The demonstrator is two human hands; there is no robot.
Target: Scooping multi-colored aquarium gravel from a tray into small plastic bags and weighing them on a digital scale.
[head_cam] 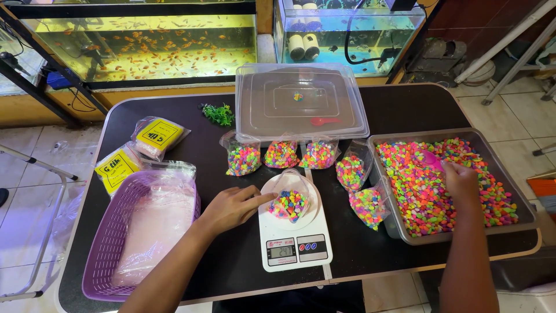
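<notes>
Scale: a white kitchen scale (294, 239) sits at the near edge of the dark surface (231, 266), display facing the person
Bag on scale: a small clear bag of mixed-colour gravel (289, 203) rests on the round weighing plate, mouth open and standing upward
Left hand: the left hand (231, 207) lies beside the plate, fingers (263, 199) loosely together and stretched out, the tips touching the bag's side; it holds nothing
Right hand: the right hand (461, 181) is down in the grey tray (524, 217) of bright gravel, fingers curled around the handle of a pink scoop (431, 159)
Basket: a purple basket (110, 243) with clear plastic bags inside stands to the left, two yellow-labelled packets (155, 136) just beyond it
Filled bags: three filled bags (281, 154) stand in a row behind the scale, two more (359, 188) lean against the tray
Far: a clear lidded box (300, 101), a green plastic plant (218, 113), then fish tanks (145, 46)
Risk: the soft bag looks likely to slump if the left hand presses or lets go, spilling gravel over the plate; pressure from the fingertips could also skew the reading; a heaped scoop carried across the gap could shed stones on the surface
</notes>
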